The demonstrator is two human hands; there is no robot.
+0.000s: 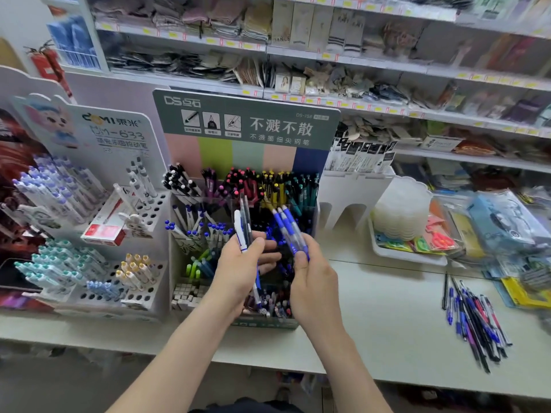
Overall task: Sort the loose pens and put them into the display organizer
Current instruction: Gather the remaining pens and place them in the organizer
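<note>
1. Heaped on the white counter [387, 308], well right: loose pens [474, 320], blue, black and red, lying roughly parallel.
2. Standing upright at centre: display organizer [247, 120], green header, clear tiered compartments packed with colour-grouped pens.
3. Pinched upright in the right hand [313, 272]: blue pens [287, 231], clear-barrelled.
4. Gripped upright in the left hand [241, 263]: mixed pens [244, 225], one white and the others dark.

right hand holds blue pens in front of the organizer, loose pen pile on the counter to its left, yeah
No: the head view shows the loose pen pile on the counter to the right of the organizer. The right hand does hold the blue pens in front of it.
</note>
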